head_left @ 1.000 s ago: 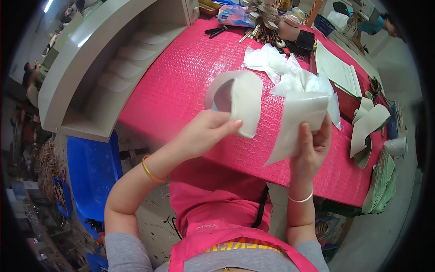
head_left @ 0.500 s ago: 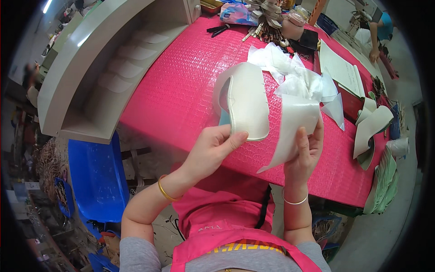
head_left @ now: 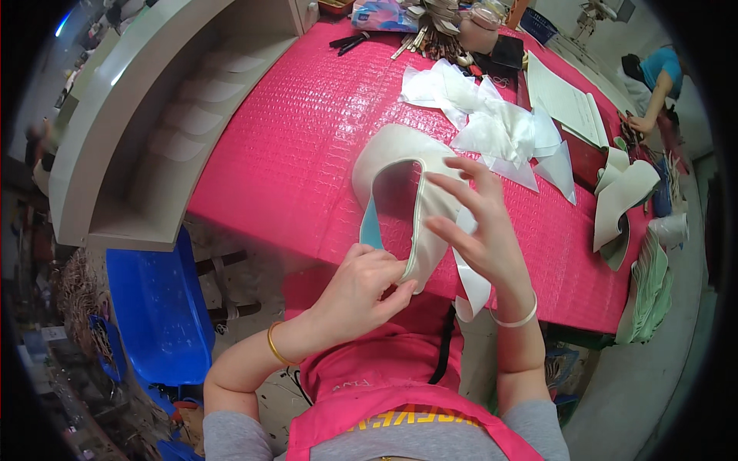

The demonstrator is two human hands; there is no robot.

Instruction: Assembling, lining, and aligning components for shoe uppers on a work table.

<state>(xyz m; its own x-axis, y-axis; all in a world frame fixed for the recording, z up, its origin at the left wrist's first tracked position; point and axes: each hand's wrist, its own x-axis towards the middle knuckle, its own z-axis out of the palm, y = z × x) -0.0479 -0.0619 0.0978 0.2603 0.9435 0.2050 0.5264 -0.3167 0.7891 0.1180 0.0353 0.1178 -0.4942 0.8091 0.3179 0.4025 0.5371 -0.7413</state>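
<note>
A cream, U-curved piece like a shoe upper [head_left: 390,146], with a stitched edge and light blue lining, stands over the table's near edge. My left hand [head_left: 367,290] is closed on its near end, thumb and fingers pinching it. At its right side hovers my right hand [head_left: 484,223], fingers spread and bent toward the cream surface. Below the right thumb a curled white sheet [head_left: 473,288] hangs; its upper part is hidden, and I cannot tell whether it is tucked in the hand or stuck to the piece.
Crumpled white sheets [head_left: 500,131] lie beyond my right hand on the pink table [head_left: 284,177]. A notepad [head_left: 565,104] and cream strips [head_left: 623,192] are to the right. A grey shelf [head_left: 123,203] with white cut pieces and a blue bin [head_left: 161,323] flank the left. Another person [head_left: 661,77] works far right.
My right hand has moved left to the cream piece and its fingers have spread; the white sheet now hangs lower, partly hidden. The cream piece has turned and its near end has dropped lower.
</note>
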